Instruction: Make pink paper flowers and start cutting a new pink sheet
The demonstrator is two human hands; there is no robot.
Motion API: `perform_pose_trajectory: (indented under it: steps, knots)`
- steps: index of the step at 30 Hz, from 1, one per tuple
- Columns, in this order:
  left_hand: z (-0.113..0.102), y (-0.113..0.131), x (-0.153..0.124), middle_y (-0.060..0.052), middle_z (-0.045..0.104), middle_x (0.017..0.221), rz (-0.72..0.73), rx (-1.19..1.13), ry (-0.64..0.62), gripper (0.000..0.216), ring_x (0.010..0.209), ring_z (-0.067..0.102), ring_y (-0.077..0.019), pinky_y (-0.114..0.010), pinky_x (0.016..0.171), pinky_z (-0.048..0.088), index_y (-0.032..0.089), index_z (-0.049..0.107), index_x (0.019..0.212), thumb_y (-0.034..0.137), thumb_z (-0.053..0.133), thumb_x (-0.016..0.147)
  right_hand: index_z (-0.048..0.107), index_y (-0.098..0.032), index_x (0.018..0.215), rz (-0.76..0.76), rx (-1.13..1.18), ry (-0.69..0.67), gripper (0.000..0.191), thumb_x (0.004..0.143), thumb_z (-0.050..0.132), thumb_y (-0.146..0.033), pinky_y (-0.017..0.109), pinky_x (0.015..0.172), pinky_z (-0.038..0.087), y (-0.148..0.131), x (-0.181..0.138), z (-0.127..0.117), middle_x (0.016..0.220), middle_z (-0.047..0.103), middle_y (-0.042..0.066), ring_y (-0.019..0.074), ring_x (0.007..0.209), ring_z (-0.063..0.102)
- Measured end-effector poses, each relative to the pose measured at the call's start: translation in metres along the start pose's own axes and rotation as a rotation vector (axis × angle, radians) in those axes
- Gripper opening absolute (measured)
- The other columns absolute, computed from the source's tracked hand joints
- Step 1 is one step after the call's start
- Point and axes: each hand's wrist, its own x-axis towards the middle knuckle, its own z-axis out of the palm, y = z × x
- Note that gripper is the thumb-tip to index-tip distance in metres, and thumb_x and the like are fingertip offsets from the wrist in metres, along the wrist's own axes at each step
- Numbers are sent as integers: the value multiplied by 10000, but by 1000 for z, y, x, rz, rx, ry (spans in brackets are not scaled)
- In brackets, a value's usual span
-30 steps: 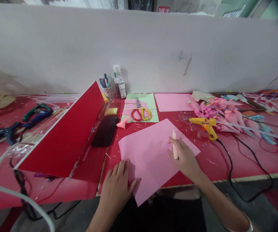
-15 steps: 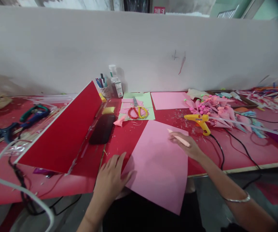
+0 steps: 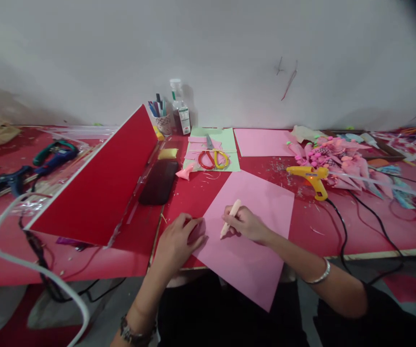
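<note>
Right hand (image 3: 247, 224) grips pen (image 3: 230, 219) | tip down-left | pink sheet (image 3: 251, 231)

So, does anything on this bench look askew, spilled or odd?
The pink sheet under the left hand and right hand lies turned at an angle, one corner hanging past the table edge. Small scraps are strewn near the glue gun. The red board stands tilted.

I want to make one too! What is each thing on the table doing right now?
Pink paper: flat, overhanging the table edge.
Pen: tip on paper, in right hand.
Left hand: pressing the paper's edge.
Glue gun: lying down, light on.
Scissors: closed.
</note>
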Motion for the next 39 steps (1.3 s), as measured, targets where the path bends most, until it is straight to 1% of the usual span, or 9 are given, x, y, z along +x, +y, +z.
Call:
perform_pose_trajectory:
  steps: [5,11,19,23,25,28,33,36,39]
  knots:
    - [4,-1,-1,-52,492,969,13,0,29,341,855,514,-188,-301,707,431,215,526,1067,408,498,787,443,-166,625,-38,-34,22,285,814,460,-380,167,392,322,0,10,-1,489,475,-43,51,403,421]
    - [5,-1,-3,-55,488,979,7,7,27,340,844,518,-184,-302,711,433,225,522,1082,390,505,786,452,-171,638,-136,-113,196,285,812,450,-397,171,390,334,8,33,-10,510,501,-31,63,414,444]
    - [5,-2,-3,-55,485,982,9,5,22,347,849,514,-185,-308,722,432,225,519,1088,404,488,793,473,-176,650,-194,-217,454,289,793,462,-427,198,449,364,14,53,-45,530,495,-25,87,455,467]
    - [5,-1,-3,-54,483,989,13,10,31,349,847,514,-183,-311,732,434,229,513,1093,403,485,793,479,-180,643,-206,-262,581,280,781,483,-423,206,474,365,15,50,-64,539,492,-23,98,487,479]
    - [4,-1,-3,-54,485,989,12,18,30,348,838,516,-182,-310,727,435,231,514,1095,401,485,792,484,-180,661,-209,-268,613,268,790,472,-415,204,477,369,13,43,-66,553,500,-20,95,493,474]
    - [4,0,-3,-57,489,988,14,29,27,350,831,520,-183,-308,716,436,234,517,1098,401,485,792,490,-178,681,-197,-243,554,278,810,437,-419,189,434,364,7,27,-51,544,500,-26,83,459,463]
    - [4,0,-2,-61,503,969,22,30,41,345,830,523,-190,-308,694,438,220,532,1080,391,503,781,513,-160,649,-162,-106,168,282,803,465,-391,165,387,352,-6,12,-7,635,541,-5,61,456,477]
    - [4,0,-2,-63,507,957,36,20,48,337,833,521,-190,-309,703,440,212,531,1070,383,507,781,491,-162,630,-183,-123,123,287,812,451,-381,168,407,373,-7,20,1,600,529,-10,68,466,495]
    - [4,-1,-2,-65,504,961,45,14,52,334,837,520,-190,-311,713,440,207,530,1066,381,506,782,454,-171,623,-214,-224,149,299,823,423,-391,177,437,401,-3,34,-6,546,502,-25,79,471,509]
